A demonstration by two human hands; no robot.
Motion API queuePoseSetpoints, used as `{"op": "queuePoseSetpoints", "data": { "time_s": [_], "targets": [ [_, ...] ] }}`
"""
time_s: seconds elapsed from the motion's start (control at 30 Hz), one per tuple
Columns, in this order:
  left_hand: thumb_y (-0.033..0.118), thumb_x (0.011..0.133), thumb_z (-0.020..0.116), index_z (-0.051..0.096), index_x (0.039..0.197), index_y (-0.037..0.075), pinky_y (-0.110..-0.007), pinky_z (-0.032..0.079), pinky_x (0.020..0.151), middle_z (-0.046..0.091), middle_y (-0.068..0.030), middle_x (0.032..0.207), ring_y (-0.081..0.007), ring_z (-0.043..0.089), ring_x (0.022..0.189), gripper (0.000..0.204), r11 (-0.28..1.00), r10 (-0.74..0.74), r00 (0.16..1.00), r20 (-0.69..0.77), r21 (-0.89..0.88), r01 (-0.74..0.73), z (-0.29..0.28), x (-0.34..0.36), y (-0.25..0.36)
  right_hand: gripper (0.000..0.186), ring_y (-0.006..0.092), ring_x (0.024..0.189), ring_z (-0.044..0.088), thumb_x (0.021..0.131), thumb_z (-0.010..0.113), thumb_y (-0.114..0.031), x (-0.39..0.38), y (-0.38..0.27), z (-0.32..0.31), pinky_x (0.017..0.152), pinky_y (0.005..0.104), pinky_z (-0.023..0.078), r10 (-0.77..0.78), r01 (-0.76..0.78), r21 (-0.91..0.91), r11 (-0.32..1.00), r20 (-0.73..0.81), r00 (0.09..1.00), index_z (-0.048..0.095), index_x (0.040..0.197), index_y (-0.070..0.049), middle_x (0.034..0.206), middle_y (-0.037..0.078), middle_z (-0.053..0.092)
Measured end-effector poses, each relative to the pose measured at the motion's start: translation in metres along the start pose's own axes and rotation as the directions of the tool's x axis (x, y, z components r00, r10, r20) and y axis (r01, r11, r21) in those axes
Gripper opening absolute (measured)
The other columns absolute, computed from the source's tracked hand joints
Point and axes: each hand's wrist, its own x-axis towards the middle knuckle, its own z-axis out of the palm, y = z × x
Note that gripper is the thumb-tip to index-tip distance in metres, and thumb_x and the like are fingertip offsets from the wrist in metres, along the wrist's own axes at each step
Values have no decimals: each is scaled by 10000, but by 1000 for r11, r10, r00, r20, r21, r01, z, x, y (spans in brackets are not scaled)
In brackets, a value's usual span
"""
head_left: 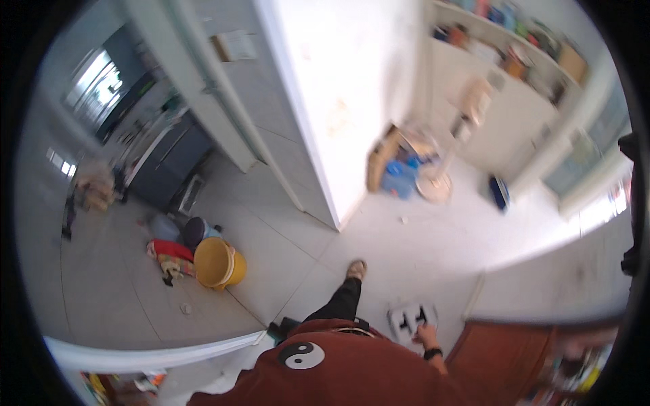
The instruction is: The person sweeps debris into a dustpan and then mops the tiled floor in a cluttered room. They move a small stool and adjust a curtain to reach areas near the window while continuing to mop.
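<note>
My right hand [426, 334], with a black band on the wrist, is at the lower right, its fingers partly curled over a white square object [396, 318] with black markings. I cannot tell whether they grip it or only overlap it in view. My left hand is out of view. My sandalled foot [357, 269] steps on the pale tiled floor [284, 237] below my rust-red top [338, 365].
A yellow bucket [218, 264] and red cloth [166, 250] lie left. A doorway [230, 115] opens toward a grey counter [162, 162]. A white wall corner [325, 81] stands ahead. Right are a pedestal fan [433, 186], blue bags [399, 179], shelves [508, 27] and brown wooden furniture [501, 358].
</note>
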Motion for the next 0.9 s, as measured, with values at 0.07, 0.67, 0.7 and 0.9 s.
{"op": "queuePoseSetpoints", "data": {
  "time_s": [0.07,0.67,0.7,0.9],
  "targets": [
    [188,943,508,272,1440,55,-321,228,1018,293,-106,1394,-216,267,1260,567,987,137,984,-112,-66,-145,3,44,84,212,294,532,649,866,473,-103,37,-53,2,447,406,562,38,-37,-74,997,12,999,591,888,71,708,190,624],
    [-164,687,411,189,1530,171,-261,401,689,373,-41,844,-168,403,724,934,155,852,-23,-524,294,-943,40,121,736,244,268,549,630,903,493,-170,145,-252,-84,476,401,556,-70,67,-222,973,-4,998,562,1029,27,729,150,591],
    [-166,684,413,193,1529,173,-261,404,693,372,-36,839,-162,402,725,937,140,860,-25,-510,282,-949,41,130,732,217,262,552,626,891,494,-164,156,-242,-96,474,405,549,-115,127,-374,919,53,992,566,983,19,708,144,585],
    [-85,759,473,285,1481,84,-338,455,796,507,-136,1066,-259,502,845,765,356,791,22,-612,430,-830,123,225,624,172,230,567,603,819,499,-126,252,-238,-178,463,429,503,-562,627,-778,-34,534,632,585,706,-28,581,108,547]
  ]
}}
